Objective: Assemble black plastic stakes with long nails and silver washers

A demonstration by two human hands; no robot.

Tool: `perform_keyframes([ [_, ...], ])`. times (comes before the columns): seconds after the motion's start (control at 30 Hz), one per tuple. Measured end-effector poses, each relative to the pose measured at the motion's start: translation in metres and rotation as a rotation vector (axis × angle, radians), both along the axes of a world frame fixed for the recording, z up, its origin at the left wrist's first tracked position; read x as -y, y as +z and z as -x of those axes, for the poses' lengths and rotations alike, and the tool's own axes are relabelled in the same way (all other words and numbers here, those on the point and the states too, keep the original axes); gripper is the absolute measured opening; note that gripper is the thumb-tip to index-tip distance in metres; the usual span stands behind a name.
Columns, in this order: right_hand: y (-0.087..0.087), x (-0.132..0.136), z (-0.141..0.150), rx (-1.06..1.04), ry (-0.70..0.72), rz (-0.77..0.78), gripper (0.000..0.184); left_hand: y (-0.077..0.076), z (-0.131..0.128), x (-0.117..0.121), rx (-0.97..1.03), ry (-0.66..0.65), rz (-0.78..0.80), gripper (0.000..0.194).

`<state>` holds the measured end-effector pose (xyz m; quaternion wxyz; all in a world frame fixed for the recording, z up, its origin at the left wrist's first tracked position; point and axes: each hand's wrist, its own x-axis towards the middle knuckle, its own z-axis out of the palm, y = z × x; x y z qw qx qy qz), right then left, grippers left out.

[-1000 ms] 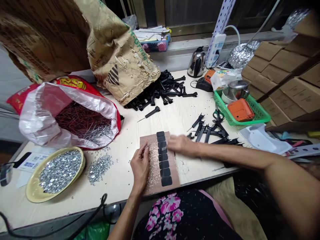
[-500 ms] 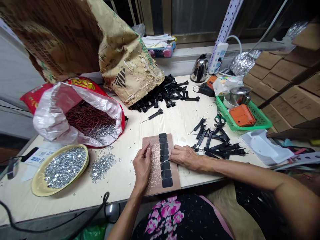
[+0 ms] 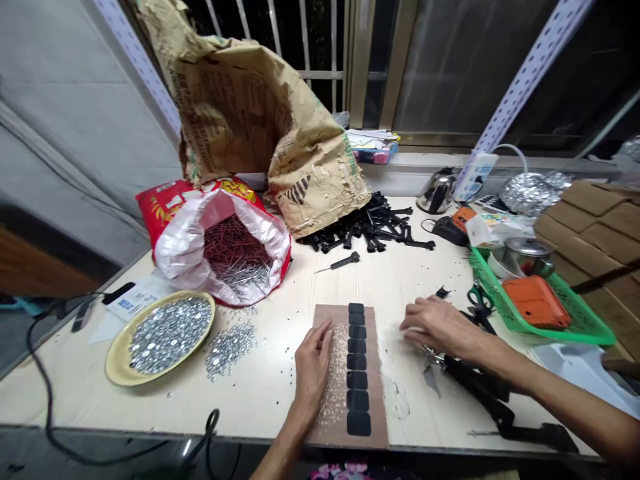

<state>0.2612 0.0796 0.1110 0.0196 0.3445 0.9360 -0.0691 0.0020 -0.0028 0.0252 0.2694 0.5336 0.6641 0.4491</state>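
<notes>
A brown sheet (image 3: 336, 427) lies at the table's front edge, with a column of black rounded-square pads (image 3: 358, 380) along its right side and pale specks on its left. My left hand (image 3: 311, 367) rests on the sheet's left edge, thumb and fingers drawn together; whatever they may hold is hidden. Right of the sheet, my right hand (image 3: 437, 327) hovers above the black plastic parts (image 3: 480, 390), its fingers loosely bent and apart. Just below its fingers is a blurred shiny metal piece (image 3: 434, 360). No object shows between the fingers.
A yellow bowl (image 3: 113, 363) of metal washers and a red-and-white sack (image 3: 173, 260) of long screws stand left. Behind, a paper sack (image 3: 320, 193) spills black parts. Scissors (image 3: 480, 298) and a green basket (image 3: 545, 333) are right, near stacked cartons (image 3: 590, 233).
My right hand has left the sheet's pads and moved right, over the black parts. My left hand stays at the sheet's left edge. The whole view has shifted, with the table appearing lower and further right.
</notes>
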Motion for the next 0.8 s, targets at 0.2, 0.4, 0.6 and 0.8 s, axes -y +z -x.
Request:
perform_keyframes([
  [0.2, -0.035, -0.087, 0.1, -0.154, -0.007, -0.275, 0.029, 0.011, 0.006, 0.015, -0.066, -0.028, -0.062, 0.03],
  [0.4, -0.088, -0.138, 0.158, -0.071, 0.027, -0.226, 0.023, 0.012, 0.082, 0.034, -0.466, 0.215, -0.105, 0.027],
  [0.6, -0.092, -0.133, 0.145, -0.106, -0.05, -0.227, 0.029, -0.002, 0.123, 0.035, -0.725, 0.193, -0.013, 0.026],
  [0.8, -0.072, -0.109, 0.124, -0.297, -0.117, -0.269, 0.028, -0.001, 0.119, 0.026, -0.826, 0.135, 0.067, 0.025],
])
